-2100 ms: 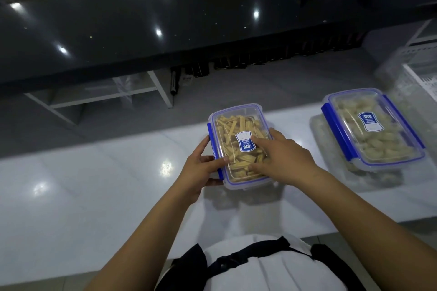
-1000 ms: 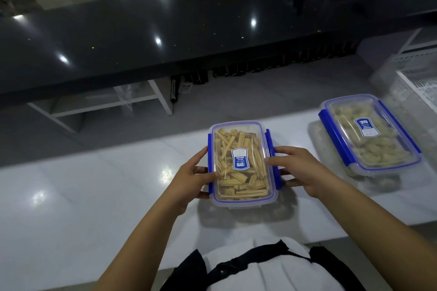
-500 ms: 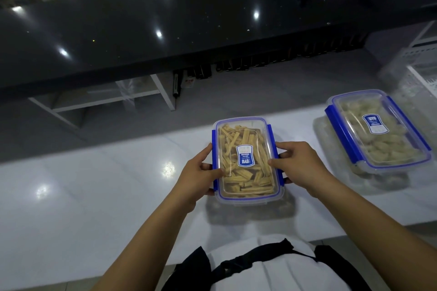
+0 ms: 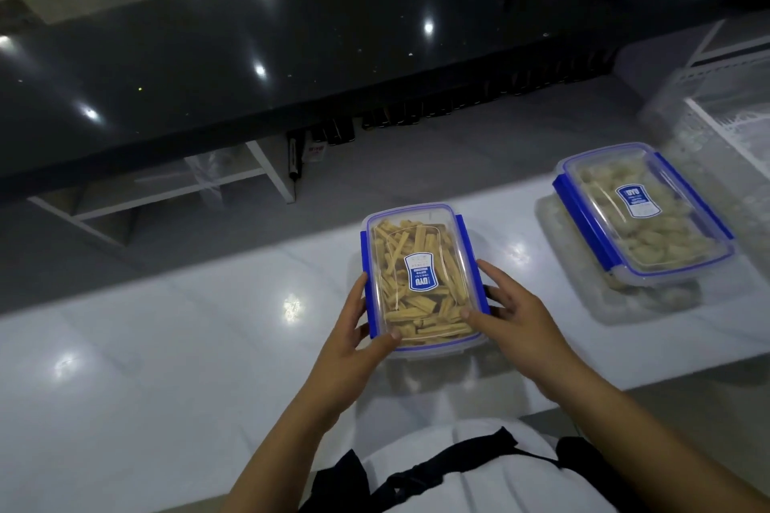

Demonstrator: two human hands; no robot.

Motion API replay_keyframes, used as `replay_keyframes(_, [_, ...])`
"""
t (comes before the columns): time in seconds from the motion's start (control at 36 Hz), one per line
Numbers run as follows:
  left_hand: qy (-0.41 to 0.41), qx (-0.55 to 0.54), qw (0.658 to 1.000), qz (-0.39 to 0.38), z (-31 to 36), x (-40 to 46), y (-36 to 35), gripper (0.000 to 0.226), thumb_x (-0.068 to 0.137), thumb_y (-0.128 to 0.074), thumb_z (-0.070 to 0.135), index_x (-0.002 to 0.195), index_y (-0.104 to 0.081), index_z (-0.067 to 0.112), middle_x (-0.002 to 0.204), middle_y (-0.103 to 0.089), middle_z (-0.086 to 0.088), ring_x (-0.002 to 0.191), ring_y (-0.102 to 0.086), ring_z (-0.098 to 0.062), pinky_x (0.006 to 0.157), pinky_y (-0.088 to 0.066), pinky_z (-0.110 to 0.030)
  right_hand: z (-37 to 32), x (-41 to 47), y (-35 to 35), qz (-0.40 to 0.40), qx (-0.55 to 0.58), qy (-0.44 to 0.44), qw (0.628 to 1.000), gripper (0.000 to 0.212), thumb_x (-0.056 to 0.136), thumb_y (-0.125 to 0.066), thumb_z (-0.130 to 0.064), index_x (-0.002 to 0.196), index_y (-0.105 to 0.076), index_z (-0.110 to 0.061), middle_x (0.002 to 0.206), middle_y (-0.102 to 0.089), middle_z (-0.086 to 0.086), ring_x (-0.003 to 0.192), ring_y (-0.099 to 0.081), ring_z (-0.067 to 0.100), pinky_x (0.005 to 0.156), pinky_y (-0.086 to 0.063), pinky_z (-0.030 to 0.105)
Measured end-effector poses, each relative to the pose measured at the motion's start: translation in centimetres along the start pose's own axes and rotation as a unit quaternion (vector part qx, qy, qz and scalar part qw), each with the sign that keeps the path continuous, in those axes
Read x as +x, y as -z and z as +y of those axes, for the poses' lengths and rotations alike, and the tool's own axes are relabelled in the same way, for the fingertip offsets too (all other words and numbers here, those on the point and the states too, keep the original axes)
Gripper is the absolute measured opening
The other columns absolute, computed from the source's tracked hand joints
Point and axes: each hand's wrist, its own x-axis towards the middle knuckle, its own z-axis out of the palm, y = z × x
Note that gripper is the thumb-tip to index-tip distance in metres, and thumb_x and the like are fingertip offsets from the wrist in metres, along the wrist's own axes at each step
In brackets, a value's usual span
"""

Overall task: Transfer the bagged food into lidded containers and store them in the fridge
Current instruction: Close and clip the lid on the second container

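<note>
gripping near container [image 4: 421, 275] of yellow sticks from both long sides, container on white desk [image 4: 166, 346] in front of torso. left hand [image 4: 354, 339] wrapped round near-left corner, thumb on lid; right hand [image 4: 506, 314] curled on right blue clip, thumb on lid edge. judgement: lid on, clips look folded down; press each clip to confirm before lifting. lift level, palms under base. second container [image 4: 643, 217] of pale pieces well apart at right, lidded.
</note>
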Motion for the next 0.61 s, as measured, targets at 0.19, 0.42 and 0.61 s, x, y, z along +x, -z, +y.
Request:
replay_keyframes(0.19, [-0.002,-0.03,1.0,0.004,-1.0,0.0,-0.2,0.077,0.089,-0.07,0.036,0.151,-0.026,0.052,0.14,-0.057,0.013,0.123,-0.062,-0.011,0.088,-0.061,-0.035,1.0,-0.7,-1.4,0.046,0.051,0.01,0.998,0.051,0.085,-0.07,-0.029,0.122,-0.052,-0.059,0.112,-0.068,-0.026,0.11,-0.065,0.0,0.071,-0.06,0.024])
replay_keyframes(0.42, [0.0,-0.049,0.999,0.002,-0.8,-0.1,-0.1,0.068,0.084,-0.072,0.04,0.135,-0.035,0.065,0.139,-0.058,0.014,0.123,-0.062,-0.015,0.092,-0.059,-0.046,0.9,-1.0,-2.0,0.075,0.07,-0.013,0.995,0.049,0.091,-0.069,-0.019,0.119,-0.056,-0.057,0.108,-0.073,-0.018,0.105,-0.069,0.005,0.072,-0.061,0.028])
replay_keyframes(0.61, [-0.012,-0.042,0.999,-0.026,-0.5,-0.3,1.5,0.061,0.083,-0.071,0.041,0.124,-0.039,0.072,0.137,-0.058,0.016,0.12,-0.064,-0.012,0.092,-0.06,-0.042,0.2,-2.3,-4.2,0.125,0.108,-0.024,0.986,0.049,0.091,-0.069,-0.014,0.13,-0.058,-0.042,0.119,-0.071,-0.001,0.109,-0.069,0.021,0.084,-0.062,0.045])
